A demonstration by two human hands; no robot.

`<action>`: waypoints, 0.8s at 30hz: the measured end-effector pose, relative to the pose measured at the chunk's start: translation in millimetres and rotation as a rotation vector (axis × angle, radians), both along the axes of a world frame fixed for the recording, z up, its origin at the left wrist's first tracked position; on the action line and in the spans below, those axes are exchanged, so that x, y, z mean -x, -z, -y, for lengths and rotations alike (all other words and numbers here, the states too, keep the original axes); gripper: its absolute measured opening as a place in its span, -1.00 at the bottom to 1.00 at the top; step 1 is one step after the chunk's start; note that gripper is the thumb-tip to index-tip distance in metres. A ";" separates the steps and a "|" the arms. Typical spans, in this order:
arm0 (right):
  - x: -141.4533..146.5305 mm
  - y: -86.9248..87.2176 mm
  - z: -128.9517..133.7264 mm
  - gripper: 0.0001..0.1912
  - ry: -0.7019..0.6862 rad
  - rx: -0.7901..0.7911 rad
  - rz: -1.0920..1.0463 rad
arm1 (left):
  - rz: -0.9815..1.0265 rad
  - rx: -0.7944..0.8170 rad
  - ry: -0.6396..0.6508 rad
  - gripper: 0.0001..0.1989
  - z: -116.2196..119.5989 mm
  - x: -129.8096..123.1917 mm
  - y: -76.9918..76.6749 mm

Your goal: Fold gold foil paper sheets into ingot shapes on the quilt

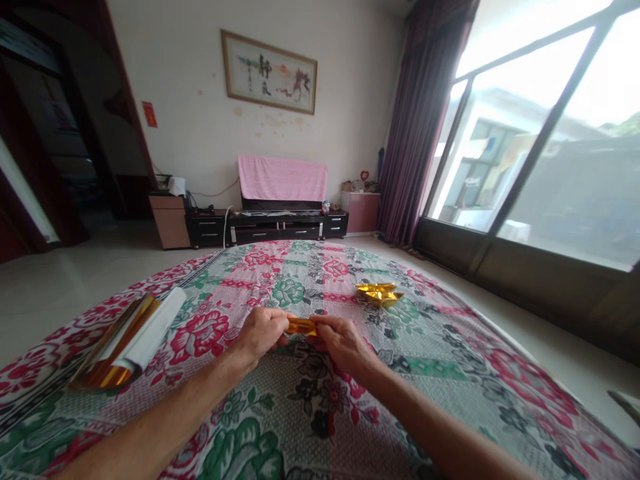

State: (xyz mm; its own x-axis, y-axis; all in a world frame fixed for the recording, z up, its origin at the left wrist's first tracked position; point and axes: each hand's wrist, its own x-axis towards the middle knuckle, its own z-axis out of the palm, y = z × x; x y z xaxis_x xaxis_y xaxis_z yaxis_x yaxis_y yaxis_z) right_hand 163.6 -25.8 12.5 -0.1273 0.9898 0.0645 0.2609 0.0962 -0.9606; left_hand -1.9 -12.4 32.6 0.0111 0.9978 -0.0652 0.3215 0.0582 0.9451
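A small folded strip of gold foil paper is stretched between my two hands, above the middle of the flowered cloth. My left hand pinches its left end, with the thumb on top. At the right end, my right hand is closed on the same paper. Parts of the paper are hidden under the fingers. Beyond my right hand, folded gold paper ingots lie together on the cloth. To the left rests a loosely curled stack of gold and white paper sheets, apart from my hands.
A round table with a red, green and grey flowered cloth spreads under my arms. Across the floor stands a low black TV cabinet, with a pink cloth over the screen. A dark curtain and large windows are on the right.
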 end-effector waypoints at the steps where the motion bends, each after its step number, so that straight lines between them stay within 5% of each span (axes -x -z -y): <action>1: -0.7 -1.9 0.3 -0.59 -0.013 0.035 -0.031 | -0.015 0.003 0.010 -0.66 -0.9 0.3 0.4; 24: -7.3 3.9 -3.6 -0.62 -0.006 -0.118 0.125 | -0.033 0.027 -0.047 -0.62 6.4 -9.9 4.5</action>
State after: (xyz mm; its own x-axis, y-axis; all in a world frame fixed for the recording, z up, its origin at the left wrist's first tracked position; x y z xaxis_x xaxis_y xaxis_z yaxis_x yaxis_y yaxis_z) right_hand 170.9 -22.3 8.6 -0.1476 0.9754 0.1637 0.3766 0.2085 -0.9026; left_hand 8.0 -18.8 28.1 -0.0386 0.9950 -0.0917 0.3489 0.0994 0.9319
